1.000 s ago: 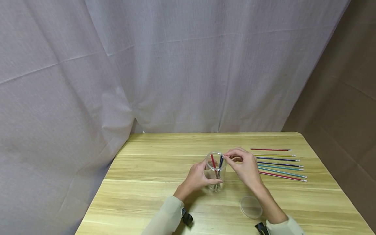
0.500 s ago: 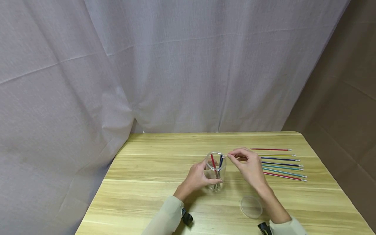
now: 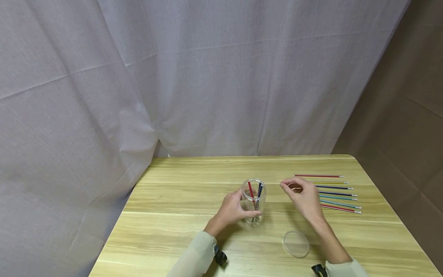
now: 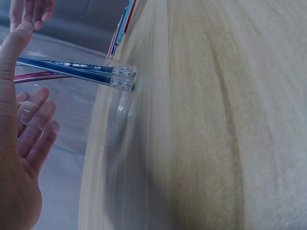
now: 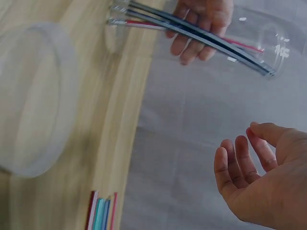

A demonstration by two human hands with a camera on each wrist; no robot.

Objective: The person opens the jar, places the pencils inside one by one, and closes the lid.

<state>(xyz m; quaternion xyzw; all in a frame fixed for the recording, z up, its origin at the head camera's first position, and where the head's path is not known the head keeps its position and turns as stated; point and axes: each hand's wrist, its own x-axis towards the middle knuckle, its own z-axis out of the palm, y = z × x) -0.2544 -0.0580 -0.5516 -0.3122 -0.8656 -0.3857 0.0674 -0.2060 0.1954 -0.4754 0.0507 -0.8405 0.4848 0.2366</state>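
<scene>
My left hand (image 3: 230,208) grips a clear jar (image 3: 248,206), thumb across the near side and fingers behind it. Inside lean a red pencil (image 3: 250,189) and two dark blue pencils (image 4: 72,72); their eraser ends are at the bottom in the left wrist view. My right hand (image 3: 306,198) is raised over the table, between the jar and the loose pencils. Its thumb and index fingertips meet in the right wrist view, the other fingers are loosely bent, and it holds nothing. It hides the left ends of several pencils in the head view.
Several pencils lie roughly side by side at the right: red (image 3: 319,176), yellow (image 3: 330,182), dark blue (image 3: 335,187), teal (image 3: 338,198) and another red (image 3: 342,209). A clear round lid (image 3: 295,245) lies near the front. A grey curtain (image 3: 214,96) hangs behind the wooden table (image 3: 166,242).
My right hand has moved right, away from the jar's rim and toward the loose pencils. The left hand, the jar and the pencils in it have stayed in place.
</scene>
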